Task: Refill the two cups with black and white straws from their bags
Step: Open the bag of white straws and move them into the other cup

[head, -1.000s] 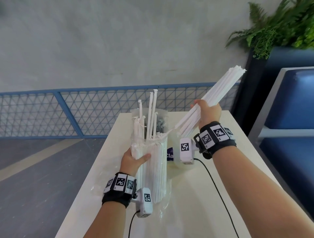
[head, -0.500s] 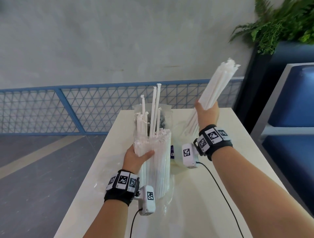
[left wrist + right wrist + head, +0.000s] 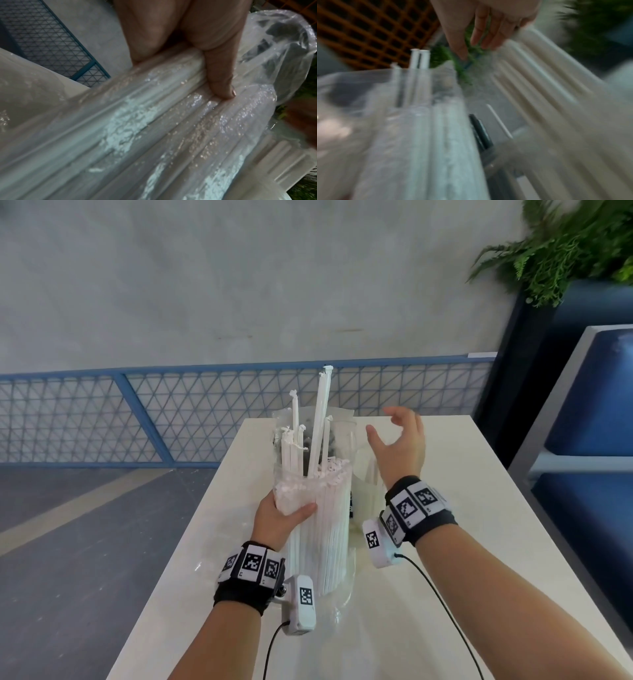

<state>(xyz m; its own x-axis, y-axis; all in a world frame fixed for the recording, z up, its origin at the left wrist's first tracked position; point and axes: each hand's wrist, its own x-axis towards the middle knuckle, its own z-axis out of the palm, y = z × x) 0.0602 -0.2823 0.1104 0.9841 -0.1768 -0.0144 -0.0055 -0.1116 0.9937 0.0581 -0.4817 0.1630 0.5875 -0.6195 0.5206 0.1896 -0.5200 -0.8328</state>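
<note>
Clear plastic bag of white straws (image 3: pixel 317 518) is stood upright on the table (image 3: pixel 479 542) and gripped by the left hand (image 3: pixel 279 518), thumb pressed across its front. Just right of the bag, w/ fingers spread and nothing held, the right hand (image 3: pixel 399 446) hovers over the cup (image 3: pixel 363 494), where white straws are seen. White refill judged partly done; black straws & 2nd cup not yet dealt w/. Cup mostly hidden; right wrist view is blurred.

White straws (image 3: pixel 318 529) fill a clear bag (image 3: pixel 342 587) on the cream surface (image 3: pixel 479 542). Wristbands (image 3: pixel 251 566) are black with black-and-white square markers (chequered codes). Blue lattice railing (image 3: pixel 171 412), green plant (image 3: pixel 565 251).
</note>
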